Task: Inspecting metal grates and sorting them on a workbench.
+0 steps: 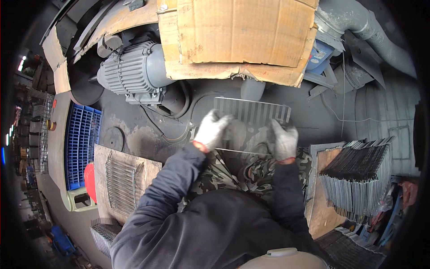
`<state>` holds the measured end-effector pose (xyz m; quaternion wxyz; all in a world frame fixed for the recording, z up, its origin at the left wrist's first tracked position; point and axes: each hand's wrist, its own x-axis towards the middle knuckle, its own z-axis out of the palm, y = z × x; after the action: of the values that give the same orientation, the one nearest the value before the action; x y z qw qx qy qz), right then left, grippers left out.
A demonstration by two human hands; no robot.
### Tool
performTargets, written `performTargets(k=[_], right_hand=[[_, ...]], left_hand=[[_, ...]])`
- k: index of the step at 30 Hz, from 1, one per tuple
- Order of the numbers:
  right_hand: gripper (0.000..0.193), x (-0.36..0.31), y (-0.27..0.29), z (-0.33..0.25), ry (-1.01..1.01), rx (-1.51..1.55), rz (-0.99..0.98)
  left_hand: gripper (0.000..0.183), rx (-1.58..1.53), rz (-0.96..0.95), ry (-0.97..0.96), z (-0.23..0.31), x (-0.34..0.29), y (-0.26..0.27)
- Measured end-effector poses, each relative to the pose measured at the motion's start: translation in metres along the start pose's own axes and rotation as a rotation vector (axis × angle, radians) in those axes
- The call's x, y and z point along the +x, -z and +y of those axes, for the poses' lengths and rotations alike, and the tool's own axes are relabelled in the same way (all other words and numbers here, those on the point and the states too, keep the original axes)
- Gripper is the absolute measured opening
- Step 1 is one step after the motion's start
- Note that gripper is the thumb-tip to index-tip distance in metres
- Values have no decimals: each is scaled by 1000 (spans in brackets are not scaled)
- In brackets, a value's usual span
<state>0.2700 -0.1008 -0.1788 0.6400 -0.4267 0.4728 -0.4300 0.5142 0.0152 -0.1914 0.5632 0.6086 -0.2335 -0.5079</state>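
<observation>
A rectangular wire rack (253,109) with a thin metal frame and parallel bars hangs in front of me, above my camouflage-trousered legs. My left hand (212,131), in a pale work glove, closes on the rack's left side. On its right side, the greyer gloved fingers of my right hand (285,141) curl round the frame. The middle of the rack is smeared by motion, so its bars are hard to make out there. Beyond its far edge stands a machine partly covered by cardboard (242,36).
At the right, a dense stack of wire racks (356,179) stands on a wooden board (329,197). Several more racks (121,186) lie on a board at the left. A grey electric motor (134,69), a blue plastic crate (83,145) and a large duct (376,33) surround the spot.
</observation>
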Motion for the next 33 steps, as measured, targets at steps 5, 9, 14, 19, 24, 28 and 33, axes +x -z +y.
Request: performTargets(k=[5,9,14,19,24,28,33], right_hand=[[19,-3,39,-17,-69,-42,125],[17,2,-9,3,-29,-118,8],[15,4,-39,17,-30,-218,-17],[22,-2,32,-19,-68,-5,103],[21,11,4,2,-86,-119,13],[28,12,-49,35,-54,-357,-89],[17,4,11,-13,-88,-151,34]], left_hand=[[45,118,-44,-17,-16,18,-50],[26,-27,93,97,-12,3,-3],[26,-84,136,118,-5,-6,26],[40,13,-46,12,-13,15,-48],[38,-29,69,36,-13,6,-13],[25,-131,199,54,-7,-13,39],[34,52,29,6,-6,1,-20]])
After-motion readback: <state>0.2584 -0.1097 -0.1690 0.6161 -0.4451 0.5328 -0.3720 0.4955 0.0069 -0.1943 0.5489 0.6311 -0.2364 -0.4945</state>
